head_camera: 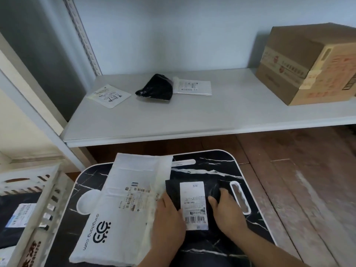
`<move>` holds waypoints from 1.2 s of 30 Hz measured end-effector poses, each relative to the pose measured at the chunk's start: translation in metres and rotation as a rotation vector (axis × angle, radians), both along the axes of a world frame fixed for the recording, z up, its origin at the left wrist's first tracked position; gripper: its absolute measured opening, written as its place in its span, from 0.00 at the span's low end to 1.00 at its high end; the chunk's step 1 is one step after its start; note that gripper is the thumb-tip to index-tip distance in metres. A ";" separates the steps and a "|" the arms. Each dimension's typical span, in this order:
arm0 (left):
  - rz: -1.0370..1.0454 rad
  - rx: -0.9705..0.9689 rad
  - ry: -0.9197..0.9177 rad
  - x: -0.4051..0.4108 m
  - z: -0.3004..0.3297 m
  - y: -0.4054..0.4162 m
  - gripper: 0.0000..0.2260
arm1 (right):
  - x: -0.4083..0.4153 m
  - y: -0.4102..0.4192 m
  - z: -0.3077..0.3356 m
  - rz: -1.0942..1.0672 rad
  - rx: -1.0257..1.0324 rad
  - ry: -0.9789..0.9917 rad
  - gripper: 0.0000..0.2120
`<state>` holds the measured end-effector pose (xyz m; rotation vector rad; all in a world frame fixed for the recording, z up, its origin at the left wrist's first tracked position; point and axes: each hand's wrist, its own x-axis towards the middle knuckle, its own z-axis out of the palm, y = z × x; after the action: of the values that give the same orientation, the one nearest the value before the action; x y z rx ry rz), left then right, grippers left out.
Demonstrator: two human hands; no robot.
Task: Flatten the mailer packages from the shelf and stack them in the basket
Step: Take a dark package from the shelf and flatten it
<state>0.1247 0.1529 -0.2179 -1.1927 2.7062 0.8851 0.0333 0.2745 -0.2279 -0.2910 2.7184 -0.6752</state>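
Pressing flat, both hands, left (169, 218) and right (227, 211), lie open-fingered on the black mailer (174, 191).

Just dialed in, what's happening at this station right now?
A person is pressing a black mailer flat on a small marble-pattern table, left hand and right hand on either side of its label. A large white mailer lies beside it on the table. Three mailers wait on the shelf near a cardboard box. The basket at left already holds some.
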 end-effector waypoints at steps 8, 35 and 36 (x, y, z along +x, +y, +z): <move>-0.464 -0.412 0.052 -0.004 -0.050 -0.008 0.25 | 0.011 -0.008 -0.041 0.416 0.158 0.434 0.29; -0.477 -0.416 -0.014 -0.005 -0.066 -0.013 0.30 | 0.010 -0.013 -0.067 0.461 0.255 0.395 0.30; -0.475 -0.427 -0.003 -0.006 -0.063 -0.013 0.31 | 0.007 -0.013 -0.065 0.465 0.256 0.415 0.30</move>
<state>0.1184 0.1400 -0.2810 -0.5241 3.0606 0.2524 0.0407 0.2619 -0.2925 -1.0552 2.9005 -0.1427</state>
